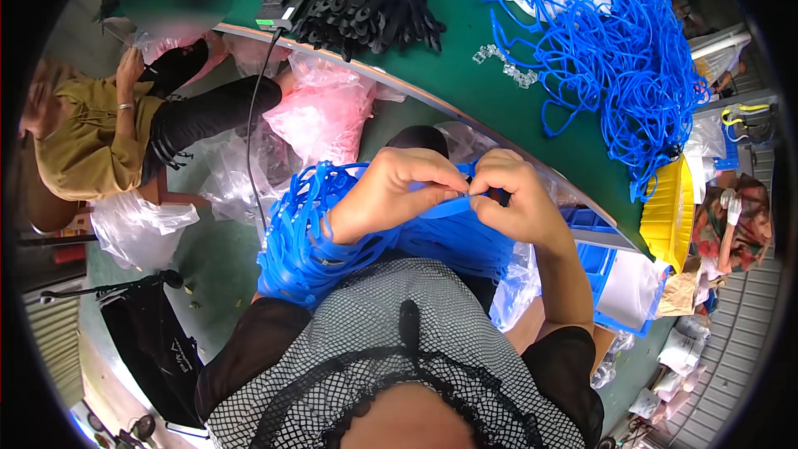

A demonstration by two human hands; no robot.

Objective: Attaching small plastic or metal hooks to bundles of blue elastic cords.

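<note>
Your left hand (391,191) and your right hand (515,199) meet just above your lap, knuckles nearly touching. The fingers of both are curled tight and pinch the same flat blue plastic strap (449,206), which runs between the two hands; the left thumb presses down on it, and the right fingertips close on its end, where a small dark gap shows. That strap belongs to a bundle of blue plastic straps (307,241) draped over your left forearm and lap; there are too many loops to count.

Beyond your hands runs the curved edge of the green table (465,83). On it you have three heaps: a large tangle of blue plastic cords (615,41) on the right, a pile of black straps (374,0) in the middle, and a short scatter of clear plastic pieces (503,65) between them. One small black box with a green light (283,7) sits at the table's near edge, with one black cable (253,116) hanging down from it.

Below the table edge sits one pink plastic bag (324,108), with clear bags (141,229) around it on the floor. One yellow crate (669,216) stands at the right, near blue bins (598,262) just beside your right elbow. One other person in an olive top (91,141) sits at the left, well apart from you, one hand (129,66) raised near a bag.
</note>
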